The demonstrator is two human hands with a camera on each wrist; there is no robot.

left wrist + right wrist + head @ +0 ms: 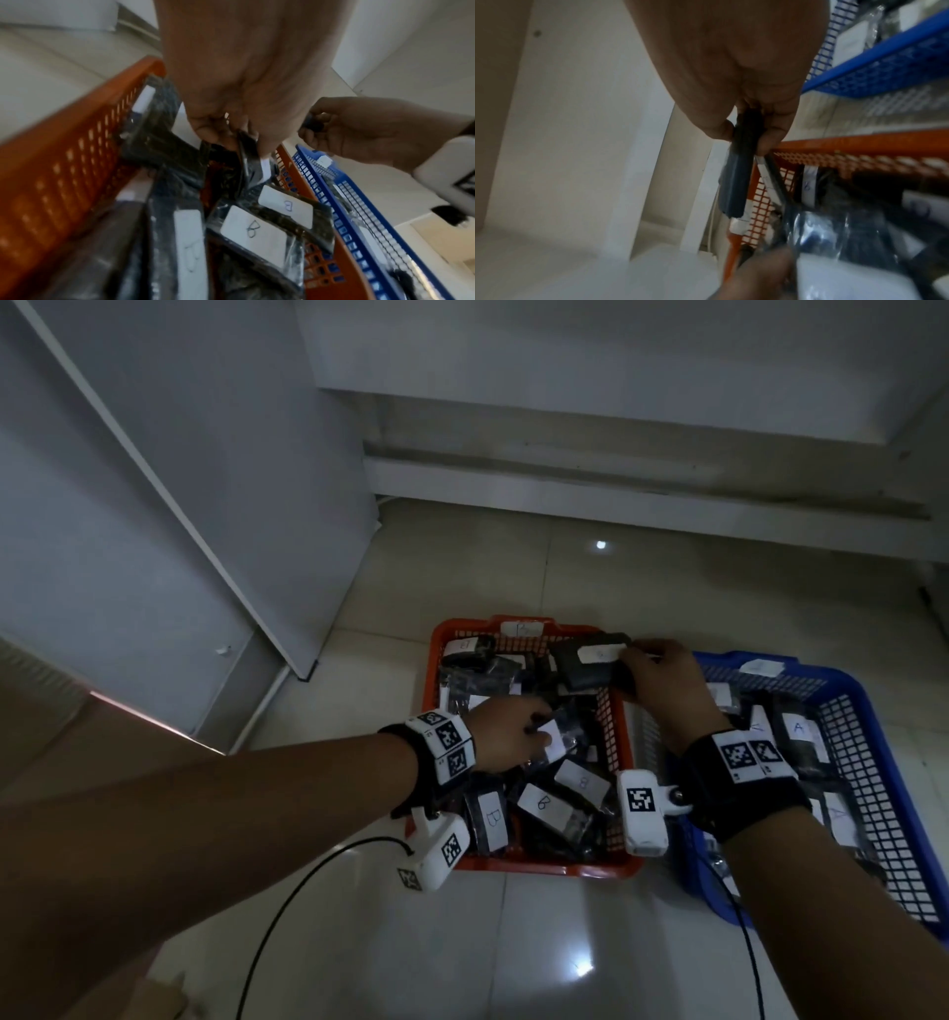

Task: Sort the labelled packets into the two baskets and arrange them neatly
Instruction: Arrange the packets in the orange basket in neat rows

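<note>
Head view: right hand (662, 680) grips dark packet (585, 667) over orange basket (624, 747).

A glossy pale tiled floor (554, 942) fills the near and middle scene, catching a small bright light reflection (601, 545) farther off. To the left stands a tall white panel (154, 505), leaning across the frame, with a thin white strip (267, 695) running along its foot. At the far side a low white ledge (642, 469) with grimy streaks spans the wall. A brown cardboard surface (61, 752) lies at near left.
</note>
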